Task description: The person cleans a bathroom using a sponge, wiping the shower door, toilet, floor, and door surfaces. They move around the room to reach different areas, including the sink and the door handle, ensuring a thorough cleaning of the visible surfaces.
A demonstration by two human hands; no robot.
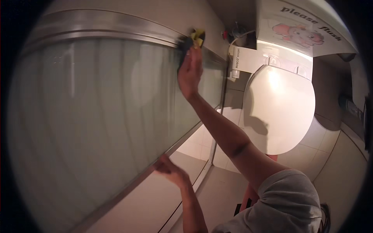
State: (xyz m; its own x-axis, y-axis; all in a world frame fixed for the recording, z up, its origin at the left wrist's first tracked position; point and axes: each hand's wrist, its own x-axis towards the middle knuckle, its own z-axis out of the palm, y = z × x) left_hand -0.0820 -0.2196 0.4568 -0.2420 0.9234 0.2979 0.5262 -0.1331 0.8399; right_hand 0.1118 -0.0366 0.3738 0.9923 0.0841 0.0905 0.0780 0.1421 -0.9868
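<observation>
My right hand point(190, 72) reaches up and presses a dark blue and yellow cloth point(194, 39) against the top part of a frosted glass shower panel point(97, 108), just under its metal top rail point(116, 29). My left hand point(169, 171) rests lower down on the panel's bottom metal edge, fingers curled around it. The right arm stretches diagonally from the lower right, with a grey sleeve at the shoulder.
A white toilet with its lid shut point(278, 108) stands to the right, its cistern point(295, 27) above bearing a pink cartoon sticker. Pale floor tiles point(322, 143) surround it. A hose and fittings point(237, 35) hang near the wall corner.
</observation>
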